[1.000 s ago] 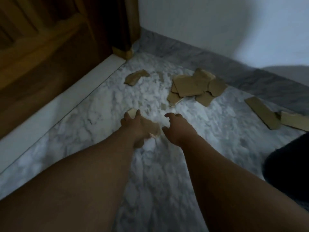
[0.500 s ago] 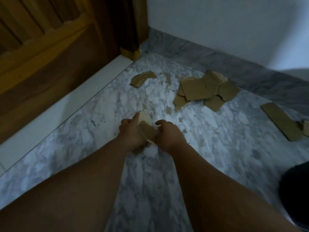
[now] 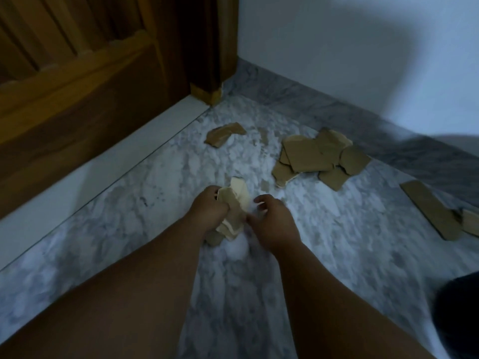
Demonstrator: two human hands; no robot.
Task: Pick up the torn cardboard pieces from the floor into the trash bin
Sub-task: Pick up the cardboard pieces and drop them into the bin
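Note:
My left hand (image 3: 207, 209) grips a bundle of torn brown cardboard pieces (image 3: 234, 207) just above the marble floor. My right hand (image 3: 273, 220) sits right beside the bundle with its fingers loosely curled. Its thumb is at the bundle's edge, and I see nothing held in it. More torn pieces lie on the floor. There is a small one (image 3: 224, 134) near the door, an overlapping cluster (image 3: 308, 156) by the skirting, and a long strip (image 3: 427, 211) at the right beside another scrap (image 3: 470, 221). No trash bin is recognisable in view.
A wooden door (image 3: 77, 81) with a white threshold (image 3: 103, 167) runs along the left. A white wall (image 3: 337, 53) with a grey marble skirting closes the back. A dark shape (image 3: 458, 314) sits at the bottom right edge; I cannot tell what it is.
My right hand came in to the bundle in my left hand, touched it, and now sits slightly off it. The bundle stands more upright. The view has shifted towards the corner.

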